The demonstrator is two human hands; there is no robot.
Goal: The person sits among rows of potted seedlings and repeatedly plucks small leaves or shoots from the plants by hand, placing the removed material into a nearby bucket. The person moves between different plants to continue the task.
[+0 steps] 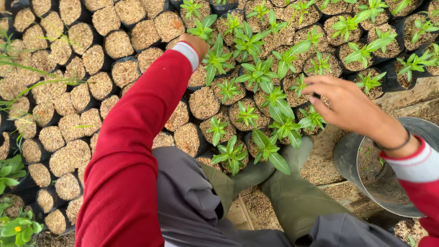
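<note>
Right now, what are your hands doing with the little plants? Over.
Left hand reaching into seedling bags, grip hidden. Right hand open, fingers spread above seedlings. Black bucket beside right wrist. Green boots against the front row.

Head camera looks steeply down, close over seedling bags [203, 103].

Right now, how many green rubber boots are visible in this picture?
2. The left boot is at bottom centre, its toe against the seedling bags; the right boot stands beside it, next to the black bucket. None seem hidden.
</note>
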